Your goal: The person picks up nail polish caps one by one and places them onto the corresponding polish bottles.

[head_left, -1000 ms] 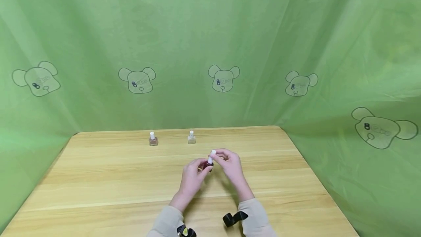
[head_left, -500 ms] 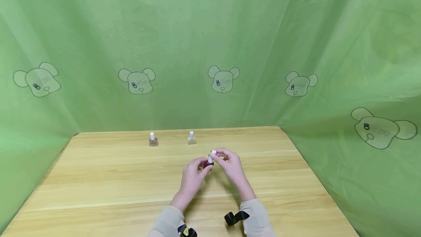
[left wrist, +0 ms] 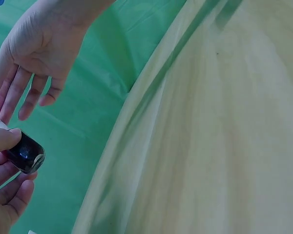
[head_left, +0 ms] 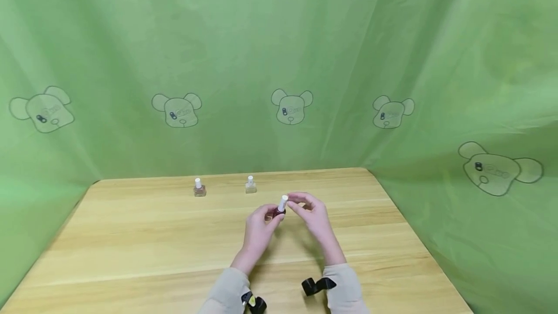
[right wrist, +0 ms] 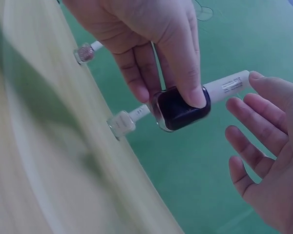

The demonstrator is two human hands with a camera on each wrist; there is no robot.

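My left hand [head_left: 258, 230] pinches the dark body of a nail polish bottle [right wrist: 178, 113] between thumb and fingers, above the table. Its white cap [right wrist: 228, 86] is on and points up and toward my right hand [head_left: 317, 218]. In the right wrist view, that hand's thumb tip lies at the cap's end, touching it or very near. The other fingers are spread and loosely bent, holding nothing. From the left wrist view, the bottle's glossy dark base [left wrist: 27, 153] shows below the left thumb.
Two more white-capped nail polish bottles stand upright near the far edge of the wooden table [head_left: 144, 246]: a pinkish-brown one [head_left: 199, 191] at left and a pale one [head_left: 250, 188] right of it. Green curtains [head_left: 235, 139] hang behind and beside the table.
My right fingers have come off the cap they were holding and opened beside it. The left hand keeps its pinch on the nail polish bottle. The head view has shifted slightly.
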